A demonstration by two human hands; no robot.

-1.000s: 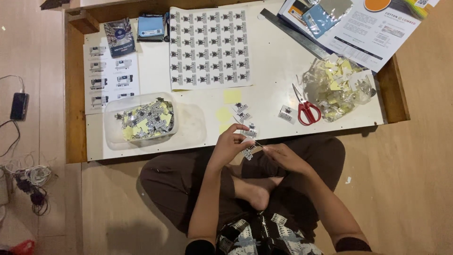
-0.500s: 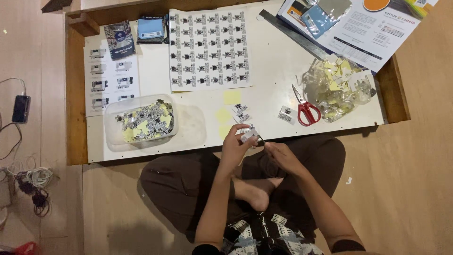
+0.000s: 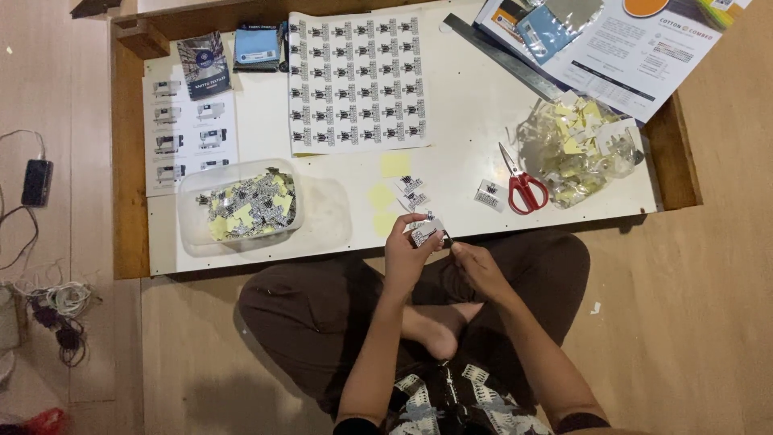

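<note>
Sticker (image 3: 424, 234) sits pinched in your left hand (image 3: 409, 256) above the bench (image 3: 475, 153) edge, your right hand (image 3: 475, 264) apparently gripping its corner.

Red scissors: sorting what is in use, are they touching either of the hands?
Apart. The head view shows the red scissors lying on the white tabletop, bare surface between them and both hands.

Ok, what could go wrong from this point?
The small sticker pinched between the left hand and right hand is held over the table edge, so it might drop into the lap. The open scissors lie close by, where a reaching hand could catch them.
</note>
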